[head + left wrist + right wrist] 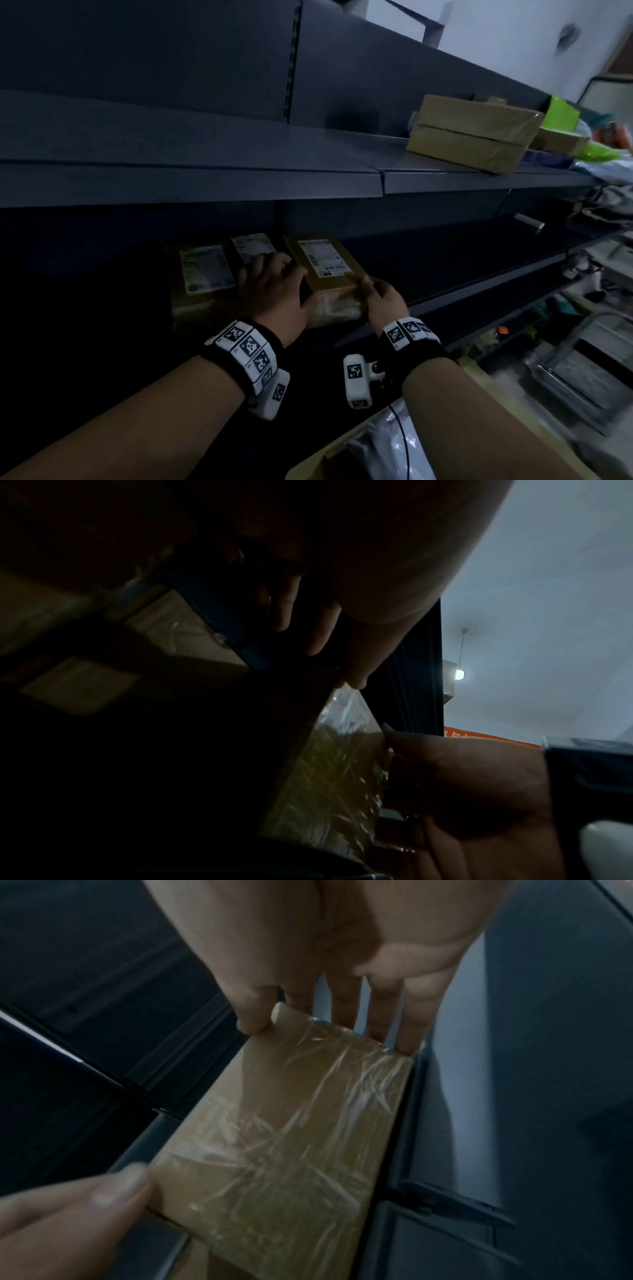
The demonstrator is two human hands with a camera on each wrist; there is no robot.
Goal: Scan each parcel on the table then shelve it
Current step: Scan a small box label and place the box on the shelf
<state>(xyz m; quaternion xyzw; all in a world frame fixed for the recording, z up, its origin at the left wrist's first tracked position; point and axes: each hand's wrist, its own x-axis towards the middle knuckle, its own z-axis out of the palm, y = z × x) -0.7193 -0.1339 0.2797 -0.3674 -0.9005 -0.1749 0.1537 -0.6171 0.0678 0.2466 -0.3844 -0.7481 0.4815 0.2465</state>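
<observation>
two hands are working on the lower shelf (479,274) of a dark metal rack. the left hand (274,291) is lying over the left near corner of a brown taped parcel (329,274), thumb against its front face and fingers curled over the top edge, gripping it. the right hand (383,301) is pinching the parcel's right near corner, thumb on the top edge and fingers down the side. the parcel is sitting on the lower shelf, label up, at the right end of a row.

counting along that row in the head view: three labelled parcels, the gripped one, a middle parcel (251,248) mostly hidden behind the left hand, and a left parcel (205,270) with a large white label. on the upper shelf (205,178) one big cardboard box (472,133) is standing, with a jumble of bags to its right that is too blurred to count. two wrist bands with square markers are showing, one on each arm.

the right wrist view is showing what the head view is hiding: the wrinkled clear tape over the parcel's front face (291,1137), and the four fingers (346,1001) reaching down behind its side. the left wrist view is very dark; it is adding only a ceiling lamp (459,674) and the right thumb pressed on the taped edge.
</observation>
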